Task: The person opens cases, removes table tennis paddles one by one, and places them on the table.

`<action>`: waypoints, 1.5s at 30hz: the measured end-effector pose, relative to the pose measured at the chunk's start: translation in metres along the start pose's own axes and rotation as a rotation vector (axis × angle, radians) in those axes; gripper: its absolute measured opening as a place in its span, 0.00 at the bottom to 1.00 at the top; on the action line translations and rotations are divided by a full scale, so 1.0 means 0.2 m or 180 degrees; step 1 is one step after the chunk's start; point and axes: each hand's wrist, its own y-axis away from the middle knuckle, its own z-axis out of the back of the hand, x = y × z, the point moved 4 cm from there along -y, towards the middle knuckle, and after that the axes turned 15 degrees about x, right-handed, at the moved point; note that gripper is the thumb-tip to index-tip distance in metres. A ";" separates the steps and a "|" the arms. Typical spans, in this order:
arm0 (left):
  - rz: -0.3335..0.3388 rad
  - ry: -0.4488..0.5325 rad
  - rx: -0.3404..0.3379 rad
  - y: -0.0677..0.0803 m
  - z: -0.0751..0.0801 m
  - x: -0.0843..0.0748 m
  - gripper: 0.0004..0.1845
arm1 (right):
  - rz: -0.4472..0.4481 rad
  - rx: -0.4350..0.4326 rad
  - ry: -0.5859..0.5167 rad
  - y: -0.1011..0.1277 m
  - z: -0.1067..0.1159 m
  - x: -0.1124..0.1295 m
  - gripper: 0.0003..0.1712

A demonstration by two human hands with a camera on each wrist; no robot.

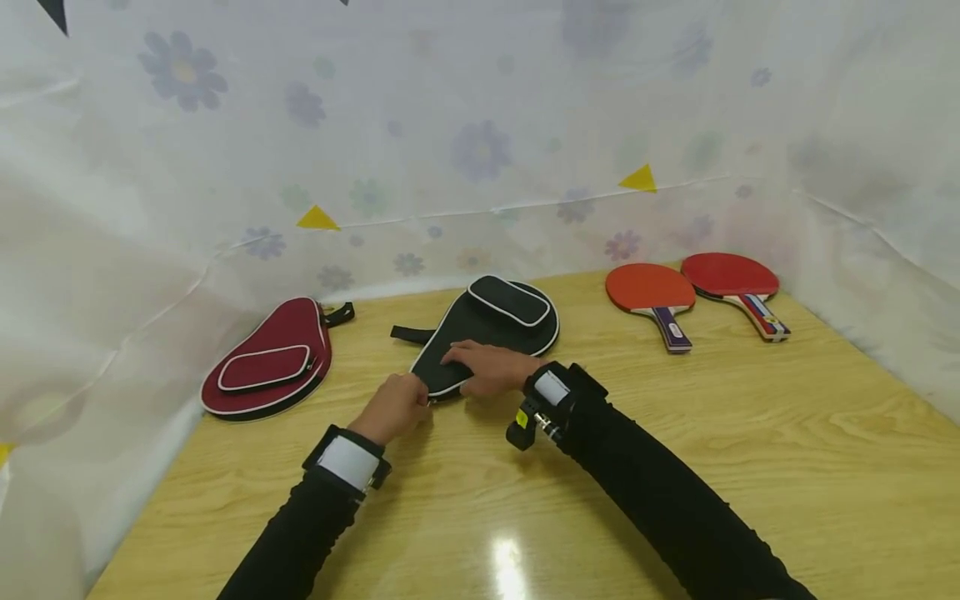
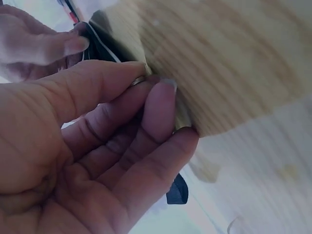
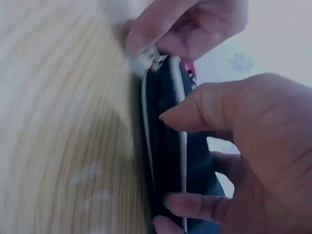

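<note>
A black table tennis paddle case (image 1: pixel 491 325) with white piping lies on the table, its narrow end toward me. At that end, my left hand (image 1: pixel 393 408) pinches the small metal zipper pull (image 2: pixel 139 80) between thumb and finger. The zipper slider (image 3: pixel 158 62) shows at the case's corner in the right wrist view. My right hand (image 1: pixel 495 369) grips the case's near side, thumb and fingertips on its zipped edge. Part of the zipper is hidden behind the fingers.
A dark red paddle case (image 1: pixel 262 367) lies at the left. At the back right are an orange-red paddle (image 1: pixel 648 287) and a red paddle (image 1: pixel 727 273) with a striped handle. Flowered sheeting (image 1: pixel 480 150) walls the back and sides of the wooden table (image 1: pixel 675 450).
</note>
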 end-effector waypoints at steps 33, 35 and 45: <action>0.0238 0.0148 0.0315 -0.01 -0.01 0.01 0.12 | 0.0157 -0.0387 0.0139 -0.06 -0.05 0.11 0.17; 0.0223 0.0172 0.0320 -0.01 -0.01 0.00 0.12 | 0.0168 -0.0371 0.0149 -0.05 -0.05 0.11 0.16; 0.0067 0.0096 0.0251 -0.02 -0.01 0.01 0.14 | 0.0200 -0.0407 0.0272 -0.03 -0.03 0.10 0.14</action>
